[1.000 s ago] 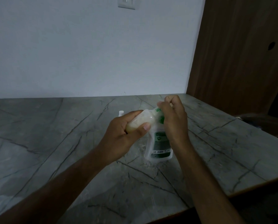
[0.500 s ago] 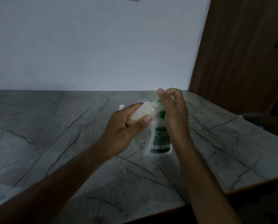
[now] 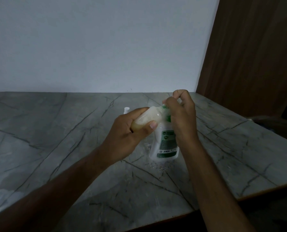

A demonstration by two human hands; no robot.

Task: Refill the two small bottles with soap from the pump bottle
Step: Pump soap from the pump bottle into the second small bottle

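Observation:
My left hand (image 3: 127, 131) grips a small translucent bottle (image 3: 149, 117) with yellowish soap inside, tilted with its neck toward the pump bottle's top. The clear pump bottle (image 3: 166, 144) with a green label stands upright on the marble counter (image 3: 56, 148). My right hand (image 3: 181, 113) is curled over its green pump head (image 3: 168, 117), hiding most of it. A small white object (image 3: 126, 110), perhaps a cap or the second bottle, stands on the counter behind my left hand; it is too small to tell.
A wooden panel (image 3: 249, 56) rises at the right behind the counter. The counter's front edge (image 3: 223, 200) runs diagonally at the lower right. Small wet drops (image 3: 157, 166) glint around the pump bottle's base. A white wall (image 3: 97, 47) closes off the back.
The camera tilted slightly, shifting the scene in view. Both hands kept their grips, with the right hand still working at the pump head.

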